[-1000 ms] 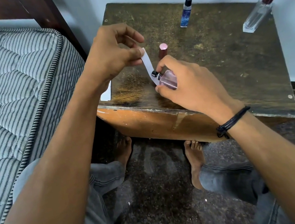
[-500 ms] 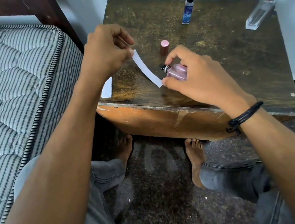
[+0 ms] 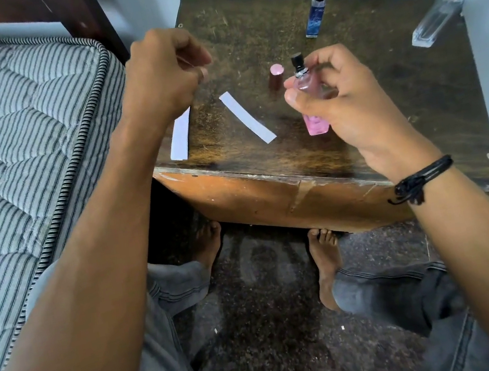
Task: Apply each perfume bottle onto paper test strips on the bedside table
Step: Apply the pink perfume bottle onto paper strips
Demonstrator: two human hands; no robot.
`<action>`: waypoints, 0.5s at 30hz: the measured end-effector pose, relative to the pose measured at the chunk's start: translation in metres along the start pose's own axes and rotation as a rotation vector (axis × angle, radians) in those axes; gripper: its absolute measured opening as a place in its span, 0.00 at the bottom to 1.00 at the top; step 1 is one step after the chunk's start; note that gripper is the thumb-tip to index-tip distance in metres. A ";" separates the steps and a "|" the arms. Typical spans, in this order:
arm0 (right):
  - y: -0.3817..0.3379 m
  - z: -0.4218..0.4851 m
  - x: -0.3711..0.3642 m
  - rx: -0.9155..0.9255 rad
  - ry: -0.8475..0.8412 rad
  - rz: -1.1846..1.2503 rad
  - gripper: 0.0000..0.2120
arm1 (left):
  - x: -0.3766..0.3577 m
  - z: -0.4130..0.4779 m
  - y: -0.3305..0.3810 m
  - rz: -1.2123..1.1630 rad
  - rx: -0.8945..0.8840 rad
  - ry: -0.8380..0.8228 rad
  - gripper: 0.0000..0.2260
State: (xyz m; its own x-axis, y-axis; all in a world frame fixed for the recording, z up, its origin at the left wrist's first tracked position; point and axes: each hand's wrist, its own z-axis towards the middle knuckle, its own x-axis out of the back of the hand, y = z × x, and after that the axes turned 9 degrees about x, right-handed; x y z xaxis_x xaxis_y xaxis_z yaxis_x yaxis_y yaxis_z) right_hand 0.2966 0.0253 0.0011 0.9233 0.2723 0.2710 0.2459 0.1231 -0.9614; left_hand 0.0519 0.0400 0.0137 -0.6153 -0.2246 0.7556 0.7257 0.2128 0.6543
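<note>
My right hand (image 3: pixel 352 102) grips a small pink perfume bottle (image 3: pixel 310 99) upright above the bedside table (image 3: pixel 246 32), its black nozzle uncovered. The bottle's pink cap (image 3: pixel 276 77) stands on the table just left of it. A white paper test strip (image 3: pixel 247 117) lies flat and slanted on the table between my hands. A second strip (image 3: pixel 180 136) lies at the table's left edge, its upper end hidden under my left hand (image 3: pixel 163 72). That hand hovers above the table with curled fingers and holds nothing.
A blue spray bottle (image 3: pixel 317 8) stands at the back of the table. A clear bottle with a maroon cap (image 3: pixel 446 7) stands at the back right. A striped mattress (image 3: pixel 19 142) borders the table on the left. My bare feet (image 3: pixel 326 265) rest on the dark floor below.
My left hand has let go of the strip, which now lies flat on the table. My right hand has lifted the pink bottle away from the strip and turned it upright.
</note>
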 end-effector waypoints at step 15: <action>0.007 0.005 0.001 0.056 -0.090 0.064 0.18 | -0.015 -0.003 0.007 -0.049 -0.051 -0.079 0.07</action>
State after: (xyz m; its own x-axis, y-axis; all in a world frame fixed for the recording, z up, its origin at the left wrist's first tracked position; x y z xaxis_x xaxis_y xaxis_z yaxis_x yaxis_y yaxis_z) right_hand 0.2978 0.0315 -0.0048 0.9059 0.3652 0.2145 0.1682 0.1547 -0.9735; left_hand 0.0672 0.0418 0.0067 -0.6713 -0.1575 0.7243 0.7077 0.1542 0.6895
